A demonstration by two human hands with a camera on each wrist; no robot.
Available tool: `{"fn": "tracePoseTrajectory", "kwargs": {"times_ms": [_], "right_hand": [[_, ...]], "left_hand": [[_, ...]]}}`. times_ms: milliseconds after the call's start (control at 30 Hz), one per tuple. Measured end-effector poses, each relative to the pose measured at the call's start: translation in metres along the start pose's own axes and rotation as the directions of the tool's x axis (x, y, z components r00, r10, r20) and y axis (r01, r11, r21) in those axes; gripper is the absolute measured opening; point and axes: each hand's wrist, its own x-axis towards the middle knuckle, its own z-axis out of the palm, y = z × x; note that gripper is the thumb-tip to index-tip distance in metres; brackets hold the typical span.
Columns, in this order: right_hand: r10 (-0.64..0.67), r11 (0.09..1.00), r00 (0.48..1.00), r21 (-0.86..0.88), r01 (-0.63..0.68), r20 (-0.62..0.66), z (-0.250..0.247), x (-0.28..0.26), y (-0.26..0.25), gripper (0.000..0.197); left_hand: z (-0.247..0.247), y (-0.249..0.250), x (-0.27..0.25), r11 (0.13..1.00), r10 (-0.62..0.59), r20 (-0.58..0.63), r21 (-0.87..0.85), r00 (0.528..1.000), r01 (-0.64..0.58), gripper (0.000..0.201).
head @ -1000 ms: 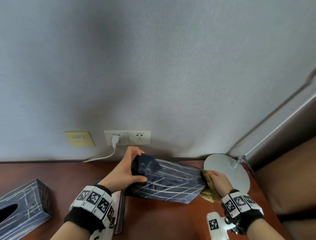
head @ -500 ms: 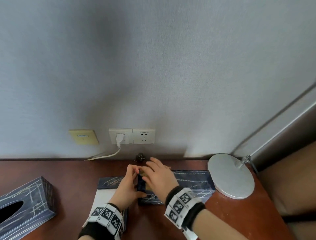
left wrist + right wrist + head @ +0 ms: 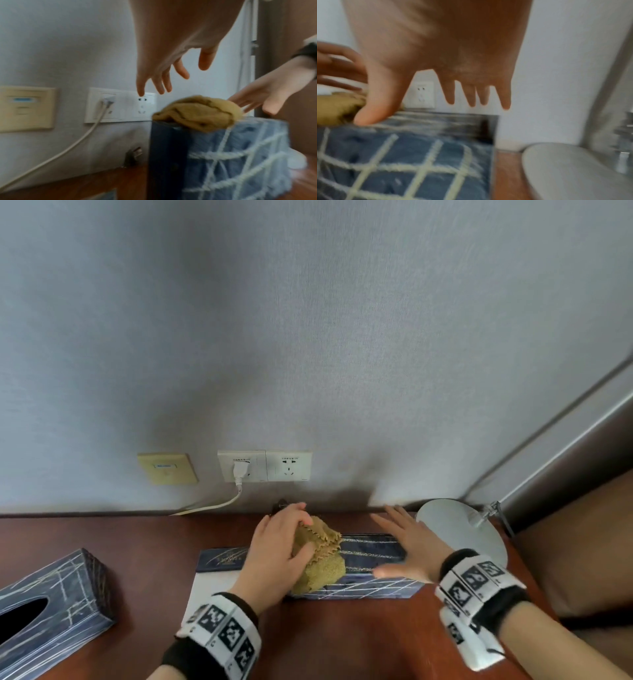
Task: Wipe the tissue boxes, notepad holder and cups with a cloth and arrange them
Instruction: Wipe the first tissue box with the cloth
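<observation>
A dark blue tissue box [image 3: 373, 547] with pale crossing lines lies flat on the desk near the wall. A crumpled yellow cloth [image 3: 322, 563] sits on its left end. My left hand [image 3: 277, 549] is over the cloth with fingers loosely spread; in the left wrist view the left hand [image 3: 171, 54] hovers above the cloth [image 3: 197, 112] and grips nothing. My right hand [image 3: 411, 549] is flat and spread over the box's right half, its thumb on the box top [image 3: 423, 120]. A second matching tissue box [image 3: 51, 604] stands at the far left. The notepad holder [image 3: 222, 558] lies partly under my left wrist.
A round silver lamp base [image 3: 459, 525] stands just right of the box, its pole leaning right. Wall sockets [image 3: 263, 465] hold a white plug and cord; a loose black plug [image 3: 279, 505] lies by the wall. The brown desk [image 3: 342, 638] ends at the right.
The box was tilted up in my left hand while my right rubbed its end with the cloth. It now lies flat, the cloth rests on it, and my right hand has let go and moved right.
</observation>
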Motion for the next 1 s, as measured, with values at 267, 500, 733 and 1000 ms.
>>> {"fn": "tracePoseTrajectory", "kwargs": {"times_ms": [267,500,733,1000], "right_hand": [[0.086,0.970,0.994,0.235,-0.069,-0.061,0.009,-0.010,0.027,0.092],[0.106,0.968,0.994,0.231,-0.096,-0.031,0.010,-0.009,0.029,0.094],[0.108,0.965,0.993,0.247,-0.092,-0.049,0.012,-0.008,0.031,0.094],[0.097,0.955,0.992,0.288,-0.071,-0.079,0.018,-0.007,0.036,0.093]], "left_hand": [[0.047,-0.011,0.002,0.898,-0.071,0.237,0.437,0.969,-0.041,0.071],[0.062,-0.012,-0.021,0.915,0.270,0.366,0.190,0.891,-0.355,0.067],[0.026,0.003,0.019,0.949,0.265,0.238,0.109,0.934,-0.297,0.063],[0.054,-0.002,0.002,0.929,0.116,0.265,0.311,0.957,-0.199,0.056]]}}
